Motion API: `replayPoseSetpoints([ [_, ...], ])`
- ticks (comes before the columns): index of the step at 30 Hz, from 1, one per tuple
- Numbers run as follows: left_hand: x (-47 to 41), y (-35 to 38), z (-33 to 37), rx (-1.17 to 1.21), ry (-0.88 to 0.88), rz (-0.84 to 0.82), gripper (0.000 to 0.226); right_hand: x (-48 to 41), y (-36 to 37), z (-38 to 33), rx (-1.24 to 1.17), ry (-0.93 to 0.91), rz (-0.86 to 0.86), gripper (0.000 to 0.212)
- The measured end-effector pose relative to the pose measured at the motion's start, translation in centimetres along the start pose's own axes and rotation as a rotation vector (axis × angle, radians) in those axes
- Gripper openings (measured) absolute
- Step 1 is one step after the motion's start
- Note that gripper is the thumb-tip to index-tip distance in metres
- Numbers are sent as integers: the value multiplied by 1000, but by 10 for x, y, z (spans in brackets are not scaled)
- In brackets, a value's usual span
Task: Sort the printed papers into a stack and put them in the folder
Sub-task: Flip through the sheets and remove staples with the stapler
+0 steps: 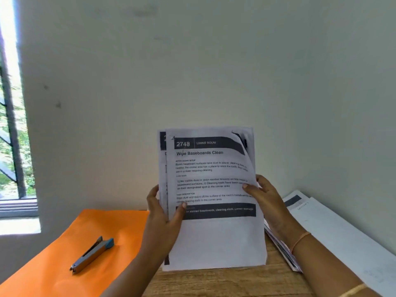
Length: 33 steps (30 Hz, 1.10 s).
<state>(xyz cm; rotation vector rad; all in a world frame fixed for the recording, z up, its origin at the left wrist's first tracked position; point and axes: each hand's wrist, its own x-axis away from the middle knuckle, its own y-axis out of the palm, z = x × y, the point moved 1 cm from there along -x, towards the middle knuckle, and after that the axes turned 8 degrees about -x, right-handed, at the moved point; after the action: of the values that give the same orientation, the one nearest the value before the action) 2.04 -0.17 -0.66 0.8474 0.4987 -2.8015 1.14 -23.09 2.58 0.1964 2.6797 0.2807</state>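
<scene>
A stack of printed papers (214, 236) stands upright on its bottom edge on the wooden table (231, 281), its front sheet headed "2748 Living Room, Wipe Baseboards Clean". My left hand (165, 213) grips the stack's left edge, thumb on the front sheet. My right hand (267, 202) holds the right edge, thumb on the front and fingers behind; the top right corner of the front sheet curls forward. An orange folder (70, 243) lies flat on the table to the left.
A grey and blue stapler (92, 255) lies on the orange folder. More printed sheets (334, 232) lie spread along the right side by the wall, partly under my right forearm. A plain wall stands close behind; a barred window (12, 129) is at far left.
</scene>
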Motion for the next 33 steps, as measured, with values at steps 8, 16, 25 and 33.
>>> replayPoseSetpoints([
  [8, 1, 5, -5, -49, -25, 24, 41, 6, -4, 14, -155, 25, 64, 24],
  [16, 9, 9, -2, 48, 81, 19, 39, 14, 3, 15, -4, -57, -2, 15],
  [25, 9, 10, -6, 78, 99, 62, 33, 17, 2, 26, 25, 14, -4, 12],
  [33, 9, 11, -7, 27, 76, 101, 23, 15, 3, 24, 74, 13, -51, 11],
])
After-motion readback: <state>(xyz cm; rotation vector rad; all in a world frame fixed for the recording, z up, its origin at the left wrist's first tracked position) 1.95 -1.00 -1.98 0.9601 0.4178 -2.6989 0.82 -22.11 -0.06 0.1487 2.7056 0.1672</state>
